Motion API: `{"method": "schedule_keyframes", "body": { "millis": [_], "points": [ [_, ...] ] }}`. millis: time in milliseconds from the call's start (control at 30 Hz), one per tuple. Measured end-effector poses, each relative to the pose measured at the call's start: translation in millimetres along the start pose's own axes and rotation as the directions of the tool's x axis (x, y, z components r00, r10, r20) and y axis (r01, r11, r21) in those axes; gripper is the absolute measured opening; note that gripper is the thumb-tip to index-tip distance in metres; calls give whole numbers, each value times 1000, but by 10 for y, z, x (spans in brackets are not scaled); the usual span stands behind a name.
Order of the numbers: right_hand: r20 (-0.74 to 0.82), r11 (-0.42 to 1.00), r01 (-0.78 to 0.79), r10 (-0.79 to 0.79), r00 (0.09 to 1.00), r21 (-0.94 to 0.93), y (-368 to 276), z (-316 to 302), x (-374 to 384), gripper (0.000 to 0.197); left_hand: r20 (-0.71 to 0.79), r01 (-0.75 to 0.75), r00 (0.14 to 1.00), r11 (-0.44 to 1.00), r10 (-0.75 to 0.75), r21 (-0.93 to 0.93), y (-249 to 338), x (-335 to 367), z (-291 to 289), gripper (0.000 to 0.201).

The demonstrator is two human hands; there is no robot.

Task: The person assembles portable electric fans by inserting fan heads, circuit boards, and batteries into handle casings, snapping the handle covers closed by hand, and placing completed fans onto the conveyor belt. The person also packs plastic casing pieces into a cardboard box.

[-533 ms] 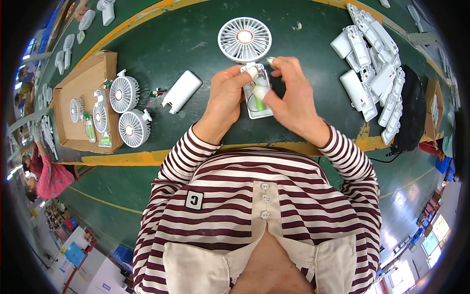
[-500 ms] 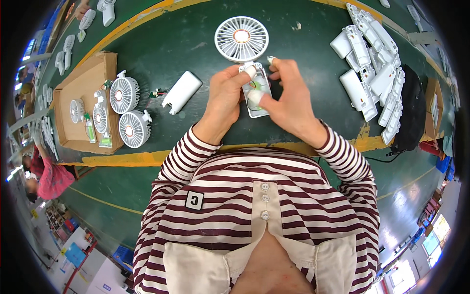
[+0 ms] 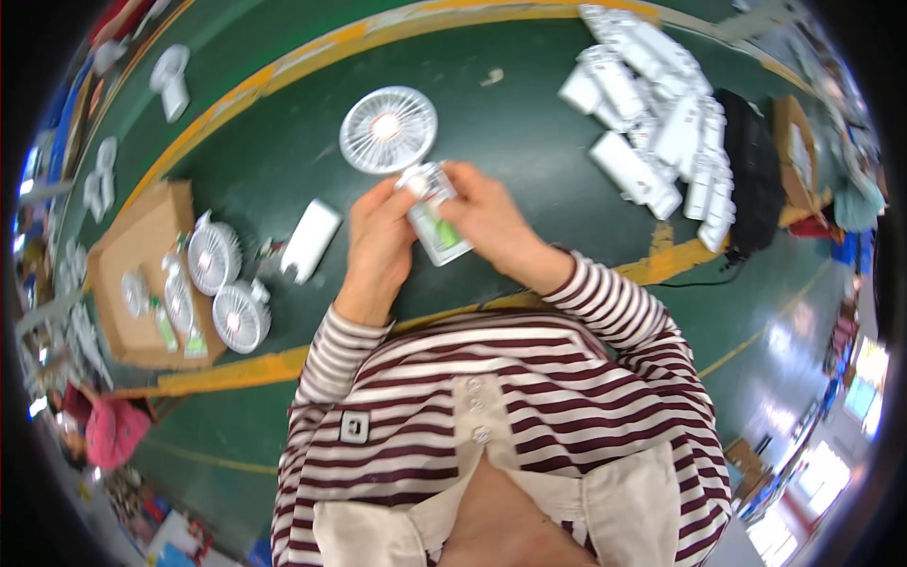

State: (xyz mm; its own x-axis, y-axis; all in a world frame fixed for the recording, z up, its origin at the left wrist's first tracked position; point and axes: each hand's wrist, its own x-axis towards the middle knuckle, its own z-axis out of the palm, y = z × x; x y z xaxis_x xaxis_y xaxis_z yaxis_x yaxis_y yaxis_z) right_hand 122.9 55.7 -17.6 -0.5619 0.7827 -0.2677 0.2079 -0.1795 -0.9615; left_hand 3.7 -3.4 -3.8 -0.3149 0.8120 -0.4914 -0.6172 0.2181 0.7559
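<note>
Both my hands close on one small handheld fan, whose round white head [image 3: 388,130] points away from me. Its opened white handle shell [image 3: 451,251] lies between my hands, with a green part [image 3: 442,231] showing inside. My left hand [image 3: 380,236] grips the handle from the left, thumb on top near the neck. From the right, my right hand [image 3: 491,219] presses its fingers at the upper part of the handle; what lies under its fingertips is hidden. A loose white handle cover [image 3: 312,241] lies on the table left of my left hand.
At left, a cardboard tray [image 3: 111,317] holds fan parts, with two fan heads [image 3: 241,317] by its right edge. A heap of white handle shells [image 3: 652,113] lies at right, beside a black bag [image 3: 751,180]. The green table [image 3: 510,123] has yellow edges. Someone in pink [image 3: 115,433] is at far left.
The view has shifted, so the table things sit differently in it. My right hand has moved from the handle's lower end up toward the neck. The green part now shows more plainly.
</note>
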Motion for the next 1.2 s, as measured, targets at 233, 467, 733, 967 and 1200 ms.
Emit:
{"method": "schedule_keyframes", "body": {
  "millis": [233, 467, 733, 967, 1200],
  "points": [
    [18, 922, 85, -85, 996, -378, -288, -340, -218, 49, -1, 10, 1000, 994, -10, 107, 4, -21, 10, 23],
    [-299, 580, 163, -616, 728, -798, -480, -1286, 130, 35, 32, 35, 999, 998, -36, 45, 17, -45, 2, 20],
    [-225, -111, -326, -519, 825, -939, -889, -2601, 919, 25, 16, 57, 998, 995, -58, 80, 59, -21, 35, 24],
    [-294, -141, -319, -174, 940, -937, -1132, -2544, 945, 24, 12, 22, 1000, 1000, -22, 13, 50, -54, -55, 24],
    [-97, 74, -77, -329, 939, -994, -1067, -1695, 417, 47, -12, 30, 1000, 999, -29, 37, 47, -77, -104, 28]
  ]
}}
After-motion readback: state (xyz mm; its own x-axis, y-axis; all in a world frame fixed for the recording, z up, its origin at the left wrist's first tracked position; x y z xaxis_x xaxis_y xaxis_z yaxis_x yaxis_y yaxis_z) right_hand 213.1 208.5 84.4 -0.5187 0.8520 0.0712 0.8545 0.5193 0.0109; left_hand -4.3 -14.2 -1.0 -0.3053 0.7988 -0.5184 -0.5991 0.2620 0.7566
